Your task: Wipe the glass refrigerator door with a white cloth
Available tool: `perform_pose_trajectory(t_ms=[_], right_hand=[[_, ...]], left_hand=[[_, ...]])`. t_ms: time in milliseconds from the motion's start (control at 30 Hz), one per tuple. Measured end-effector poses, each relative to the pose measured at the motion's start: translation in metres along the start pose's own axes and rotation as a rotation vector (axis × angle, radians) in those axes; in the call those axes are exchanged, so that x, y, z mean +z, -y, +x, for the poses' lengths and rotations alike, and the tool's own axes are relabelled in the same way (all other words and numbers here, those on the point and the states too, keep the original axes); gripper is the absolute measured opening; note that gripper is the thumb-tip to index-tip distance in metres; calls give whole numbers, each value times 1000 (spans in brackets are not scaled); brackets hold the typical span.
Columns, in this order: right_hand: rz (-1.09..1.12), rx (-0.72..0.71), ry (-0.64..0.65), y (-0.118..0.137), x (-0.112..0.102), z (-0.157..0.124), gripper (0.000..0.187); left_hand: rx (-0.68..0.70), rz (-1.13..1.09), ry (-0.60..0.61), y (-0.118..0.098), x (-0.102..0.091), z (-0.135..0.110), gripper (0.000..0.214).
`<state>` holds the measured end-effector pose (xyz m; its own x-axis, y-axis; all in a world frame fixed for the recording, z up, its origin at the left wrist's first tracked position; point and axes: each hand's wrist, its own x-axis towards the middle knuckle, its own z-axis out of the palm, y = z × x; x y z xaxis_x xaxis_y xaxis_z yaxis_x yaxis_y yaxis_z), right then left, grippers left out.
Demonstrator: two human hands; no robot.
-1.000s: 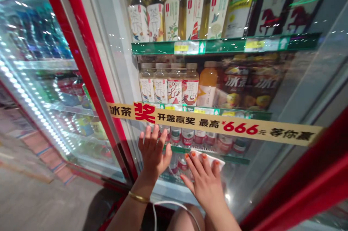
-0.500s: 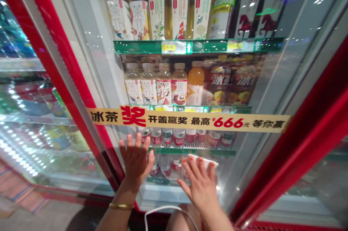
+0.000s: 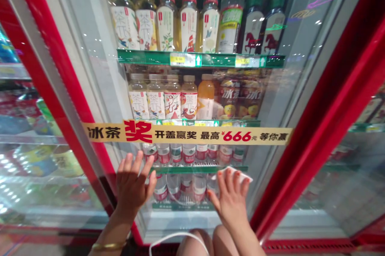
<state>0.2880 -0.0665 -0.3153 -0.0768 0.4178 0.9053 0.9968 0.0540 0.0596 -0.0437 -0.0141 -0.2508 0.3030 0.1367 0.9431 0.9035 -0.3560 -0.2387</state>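
By the right hand (image 3: 231,202), fanned flat, a white cloth (image 3: 248,177) is spread against the glass door (image 3: 186,222); the left hand (image 3: 132,187) is splayed bare, its contact unclear. Wiping is seemingly under way; even palm pressure is called for next.

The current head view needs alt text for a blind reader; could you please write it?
A person's right hand presses a thin white cloth to a red-framed glass cooler door, left hand spread nearby. Behind stand rows of labelled plastic bottles; a pale-yellow lettered strip crosses the door.
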Motion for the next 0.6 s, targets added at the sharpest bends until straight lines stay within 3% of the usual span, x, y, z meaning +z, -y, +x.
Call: perform_pose_trajectory(t_ms=[100,167,233,333,400,433,500,600], right_hand=[[42,313,-54,-35,-9,43,86],[87,402,-58,-22,-11,75,88],[105,258,-14,16,-10,84,93],[109,-196,25,68,-8,53,78],[107,-370,9,71,-11,28,61],[100,-376,-5,64,-14,23,57],[78,-265,-33,40,-20,32,62],[61,32,-49,26,-25,80,83]], left_hand=[[-41,16,-2,10,4,-12,98],[-60,21,-20,12,10,-17,98],[-62,11,-39,13,15,-19,94],[-64,1,-57,12,18,-19,90],[-72,-2,-60,12,17,-19,89],[-78,-13,-57,12,17,-19,88],[-83,-40,-57,11,17,-18,86],[-84,-59,-75,9,17,-17,82]])
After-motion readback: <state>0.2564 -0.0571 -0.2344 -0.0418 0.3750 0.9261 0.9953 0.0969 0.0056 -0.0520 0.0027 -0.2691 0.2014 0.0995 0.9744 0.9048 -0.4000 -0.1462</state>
